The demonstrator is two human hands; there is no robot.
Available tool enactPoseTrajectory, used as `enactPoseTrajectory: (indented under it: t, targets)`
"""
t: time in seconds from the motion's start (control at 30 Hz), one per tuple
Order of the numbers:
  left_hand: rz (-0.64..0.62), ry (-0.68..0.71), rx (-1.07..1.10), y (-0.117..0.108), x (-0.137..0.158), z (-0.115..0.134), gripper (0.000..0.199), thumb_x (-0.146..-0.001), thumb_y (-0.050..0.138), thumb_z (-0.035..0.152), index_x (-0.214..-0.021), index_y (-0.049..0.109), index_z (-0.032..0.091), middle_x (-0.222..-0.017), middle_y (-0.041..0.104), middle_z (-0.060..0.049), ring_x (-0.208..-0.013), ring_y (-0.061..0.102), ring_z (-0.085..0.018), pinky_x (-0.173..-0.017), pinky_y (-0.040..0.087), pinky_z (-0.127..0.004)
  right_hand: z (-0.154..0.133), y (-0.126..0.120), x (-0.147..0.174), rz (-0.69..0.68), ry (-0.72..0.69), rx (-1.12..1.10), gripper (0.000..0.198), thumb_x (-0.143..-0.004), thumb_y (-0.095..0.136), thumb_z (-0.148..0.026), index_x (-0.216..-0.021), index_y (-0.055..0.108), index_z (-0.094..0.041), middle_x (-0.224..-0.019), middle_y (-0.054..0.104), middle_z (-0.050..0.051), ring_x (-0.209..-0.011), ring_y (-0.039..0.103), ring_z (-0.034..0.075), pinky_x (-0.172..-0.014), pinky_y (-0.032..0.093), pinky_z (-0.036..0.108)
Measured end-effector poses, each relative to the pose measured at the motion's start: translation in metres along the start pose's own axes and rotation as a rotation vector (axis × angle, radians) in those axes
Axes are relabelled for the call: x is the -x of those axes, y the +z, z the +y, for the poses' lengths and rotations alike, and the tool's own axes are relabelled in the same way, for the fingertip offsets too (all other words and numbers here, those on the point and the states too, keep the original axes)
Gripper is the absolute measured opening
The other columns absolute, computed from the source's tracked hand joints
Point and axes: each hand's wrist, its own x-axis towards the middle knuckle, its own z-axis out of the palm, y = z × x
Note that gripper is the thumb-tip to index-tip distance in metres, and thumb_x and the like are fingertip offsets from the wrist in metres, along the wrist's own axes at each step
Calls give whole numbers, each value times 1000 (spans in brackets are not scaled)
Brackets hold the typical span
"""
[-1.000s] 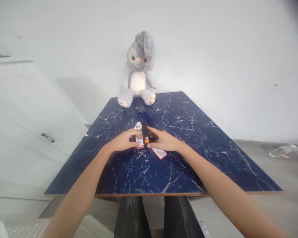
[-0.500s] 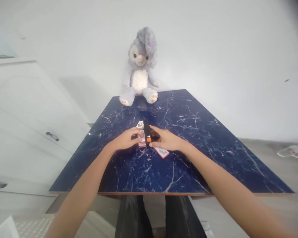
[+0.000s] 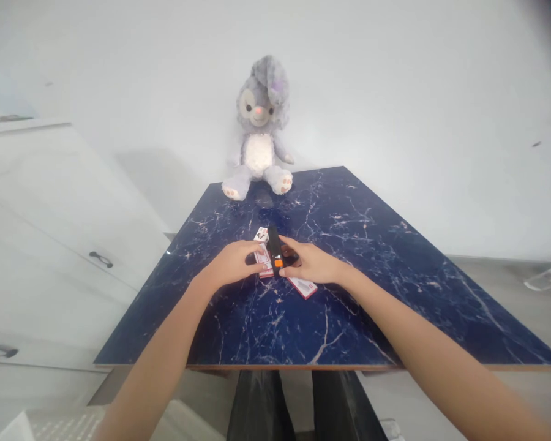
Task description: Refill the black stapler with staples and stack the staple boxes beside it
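Near the middle of the table, a long black tool (image 3: pixel 273 248) with an orange patch at its near end lies across a small cluster of flat boxes. My right hand (image 3: pixel 310 262) curves round its right side, thumb at the near end and forefinger further up. On the left, my left hand (image 3: pixel 234 262) has bent fingers and thumb against a red-and-white box (image 3: pixel 265 264). Another red-and-white box (image 3: pixel 305 287) sticks out at an angle below my right hand. A white box with a dark picture (image 3: pixel 261 233) shows at the far end. My palms hide part of the cluster.
A grey plush rabbit (image 3: pixel 259 147) sits at the back of the blue marbled table (image 3: pixel 275 331), against the wall. White drawers (image 3: pixel 50 245) with dark handles stand at the left. A clear plastic item (image 3: pixel 548 280) lies on the floor at the right.
The view has shifted slightly, so the table and hands appear a little lower. Both hands keep nearly the same pose at the black tool and boxes.
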Motion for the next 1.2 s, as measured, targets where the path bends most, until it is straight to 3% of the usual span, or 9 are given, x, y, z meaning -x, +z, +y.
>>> enactPoseTrajectory:
  t: [0.17,0.33,0.67,0.87,1.03,1.2]
  targets:
    - [19,68,-104,2,1,-4,24,-92,60,36,-112,71,30,-119,70,-3,-112,62,-25,-100,47,-41,-2,0,0,-7,-16,-22,84,-80,72,-27,-154,32,-28,-128,67,6,-111,67,26,-96,55,42]
    - [26,102,-111,4,1,-8,19,-92,60,36,-105,73,30,-124,68,-4,-114,62,-25,-101,48,-42,-4,-1,0,-17,-20,-16,83,-81,71,-28,-154,32,-28,-124,69,5,-107,69,26,-94,56,40]
    - [29,96,-102,3,3,10,19,-93,55,24,-106,69,26,-134,63,-5,-121,60,-26,-104,47,-43,-4,1,0,-4,-14,14,80,-81,70,-28,-152,34,-28,-126,68,6,-107,69,26,-92,56,40]
    - [21,96,-87,5,2,4,15,-93,59,33,-101,68,25,-135,61,-6,-126,54,-28,-107,43,-47,-4,0,0,-8,-47,-10,83,-81,71,-28,-154,31,-28,-125,68,5,-108,68,24,-93,56,38]
    - [13,97,-25,9,1,-2,27,-84,70,46,-103,69,26,-142,55,-7,-130,49,-31,-108,42,-49,0,0,1,0,-56,-2,85,-81,72,-28,-155,29,-30,-125,68,4,-107,68,23,-95,55,39]
    - [68,96,-78,10,-2,-7,16,-90,64,37,-99,69,26,-131,63,-6,-120,58,-27,-104,45,-45,1,1,0,-17,-54,4,84,-82,70,-28,-155,29,-29,-126,68,6,-108,68,25,-96,54,42]
